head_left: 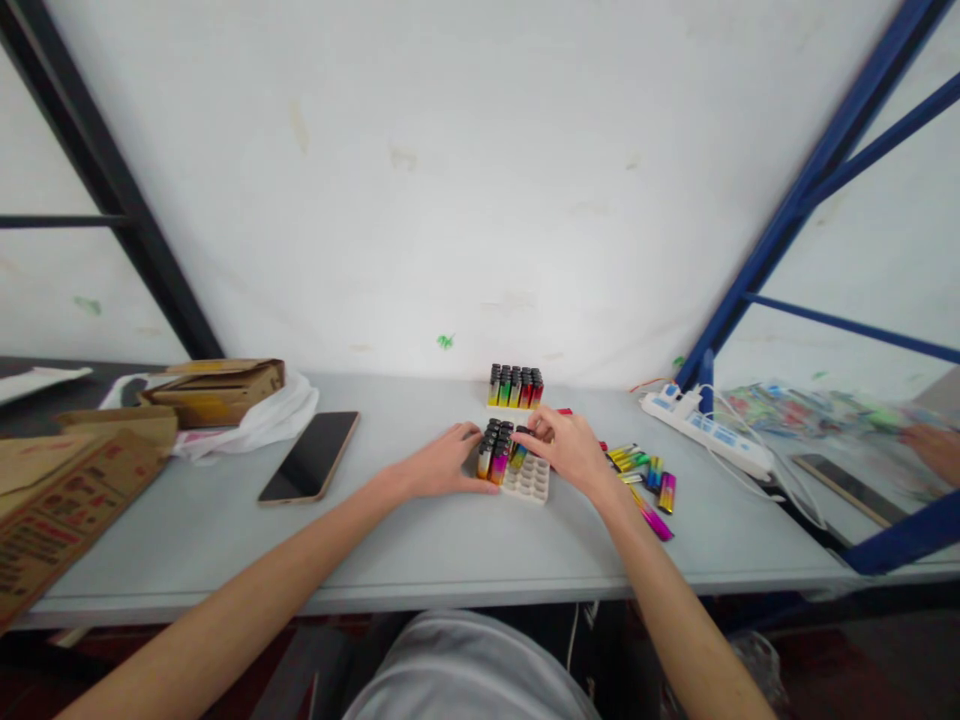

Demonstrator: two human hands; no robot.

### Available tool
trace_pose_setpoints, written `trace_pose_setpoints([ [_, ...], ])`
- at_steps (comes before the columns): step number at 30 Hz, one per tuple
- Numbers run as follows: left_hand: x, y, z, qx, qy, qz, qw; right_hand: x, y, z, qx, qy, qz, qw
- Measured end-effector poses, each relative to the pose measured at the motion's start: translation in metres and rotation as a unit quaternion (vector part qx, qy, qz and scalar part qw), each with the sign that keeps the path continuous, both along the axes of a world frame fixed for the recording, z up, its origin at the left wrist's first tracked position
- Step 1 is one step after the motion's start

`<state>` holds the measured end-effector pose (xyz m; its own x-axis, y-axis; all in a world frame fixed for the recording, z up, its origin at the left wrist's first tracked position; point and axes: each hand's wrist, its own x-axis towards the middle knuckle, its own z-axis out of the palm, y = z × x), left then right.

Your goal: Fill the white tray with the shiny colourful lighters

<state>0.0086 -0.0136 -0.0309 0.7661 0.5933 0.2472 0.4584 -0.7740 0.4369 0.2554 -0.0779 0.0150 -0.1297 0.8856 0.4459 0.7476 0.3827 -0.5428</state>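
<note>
A white tray (529, 482) with round holes stands on the table in front of me. Its left part carries upright lighters (495, 455) with black tops, while holes show at its right. My left hand (448, 462) curls around the tray's left end, thumb along the near edge and fingers behind. My right hand (564, 447) pinches a blue-and-yellow lighter (518, 457) over the tray, beside the standing ones; whether it sits in a hole I cannot tell. Loose shiny lighters (643, 482) lie to the right of my right hand.
A second tray of lighters (515, 388) stands at the back by the wall. On the left are a black phone (311, 458) and cardboard boxes (82, 490). A power strip (709, 435) with cables lies right, near a blue frame post. Another person's hand (934, 450) shows far right.
</note>
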Motion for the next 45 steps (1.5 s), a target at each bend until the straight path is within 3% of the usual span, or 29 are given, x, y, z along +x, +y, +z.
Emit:
trace_pose_setpoints([
  [20, 0.001, -0.003, 0.004, -0.014, -0.006, 0.005, 1.000, 0.006, 0.011, -0.012, 0.006, 0.063, 0.015, 0.998],
  [26, 0.001, -0.002, 0.000, -0.004, -0.011, 0.003, 1.000, 0.006, 0.009, -0.014, -0.027, 0.054, 0.032, 0.998],
  [37, 0.002, -0.004, 0.004, -0.018, -0.004, 0.011, 1.000, 0.010, 0.012, -0.016, -0.010, -0.024, 0.000, 1.000],
  [45, 0.001, -0.004, 0.003, -0.013, 0.005, 0.010, 1.000, 0.008, 0.004, -0.003, -0.050, 0.053, 0.031, 0.997],
])
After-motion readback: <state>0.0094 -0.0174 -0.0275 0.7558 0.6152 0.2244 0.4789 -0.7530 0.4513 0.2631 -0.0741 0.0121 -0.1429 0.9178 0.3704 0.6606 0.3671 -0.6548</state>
